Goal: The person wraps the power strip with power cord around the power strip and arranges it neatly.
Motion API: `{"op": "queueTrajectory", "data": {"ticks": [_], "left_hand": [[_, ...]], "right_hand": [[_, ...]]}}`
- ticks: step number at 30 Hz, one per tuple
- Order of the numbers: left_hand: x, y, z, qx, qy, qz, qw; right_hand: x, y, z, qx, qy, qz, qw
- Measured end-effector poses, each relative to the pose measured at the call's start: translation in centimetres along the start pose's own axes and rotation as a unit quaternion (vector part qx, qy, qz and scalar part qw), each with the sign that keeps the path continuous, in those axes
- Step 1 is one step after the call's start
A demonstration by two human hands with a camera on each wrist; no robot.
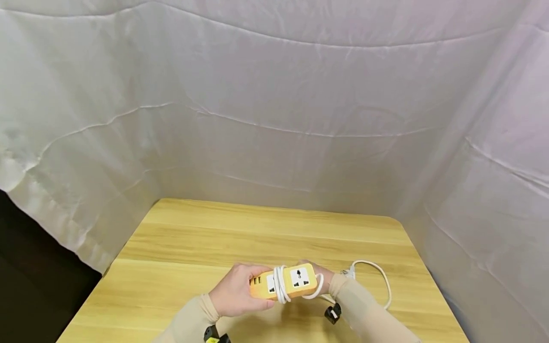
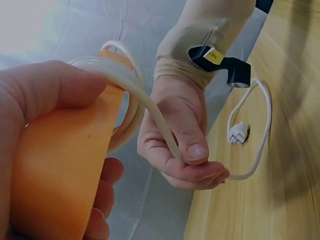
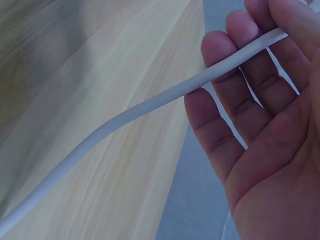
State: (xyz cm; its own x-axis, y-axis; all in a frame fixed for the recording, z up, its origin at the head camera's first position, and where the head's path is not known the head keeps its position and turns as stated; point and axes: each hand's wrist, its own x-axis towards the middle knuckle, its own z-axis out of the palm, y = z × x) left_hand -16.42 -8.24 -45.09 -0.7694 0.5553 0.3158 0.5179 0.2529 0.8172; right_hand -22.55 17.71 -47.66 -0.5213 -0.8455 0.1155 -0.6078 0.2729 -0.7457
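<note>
My left hand (image 1: 238,291) grips one end of an orange-yellow power strip (image 1: 261,291), thumb on one side and fingers curled round the other. Its socket face, with white outlets and USB ports, tilts up toward the head camera. Several turns of white cord (image 1: 279,285) wrap round the middle of the strip. Beyond its far end, my right hand (image 2: 177,135) pinches the cord between thumb and fingers in the left wrist view. In the right wrist view the cord (image 3: 150,104) runs across the fingers (image 3: 215,125). The head view partly hides the right hand behind the strip.
The cord's loose length loops over the wooden table (image 1: 193,238) to the right, ending in a white plug (image 2: 238,133) beside the right forearm. Dark wrist cameras (image 1: 332,313) sit on both wrists. Grey cloth (image 1: 283,166) hangs round the table's back and sides.
</note>
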Motion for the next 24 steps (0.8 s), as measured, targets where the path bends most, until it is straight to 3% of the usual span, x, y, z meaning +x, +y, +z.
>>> {"op": "queueTrajectory", "data": {"ticks": [4, 11, 19, 24], "left_hand": [[0.2, -0.2, 0.2, -0.002, -0.014, -0.001, 0.9999], [0.4, -0.4, 0.4, -0.008, -0.05, 0.005, 0.9987], [0.2, -0.7, 0.5, 0.011, -0.074, 0.056, 0.9956], [-0.1, -0.9, 0.8, 0.009, -0.091, 0.053, 0.9944]], "right_hand": [[1.1, 0.3, 0.2, 0.099, -0.021, 0.053, 0.9934], [1.2, 1.1, 0.3, 0.047, -0.029, 0.076, 0.9956], [1.8, 2.8, -0.2, -0.049, -0.059, 0.011, 0.997], [1.9, 3.3, -0.2, -0.072, -0.054, 0.027, 0.9956]]}}
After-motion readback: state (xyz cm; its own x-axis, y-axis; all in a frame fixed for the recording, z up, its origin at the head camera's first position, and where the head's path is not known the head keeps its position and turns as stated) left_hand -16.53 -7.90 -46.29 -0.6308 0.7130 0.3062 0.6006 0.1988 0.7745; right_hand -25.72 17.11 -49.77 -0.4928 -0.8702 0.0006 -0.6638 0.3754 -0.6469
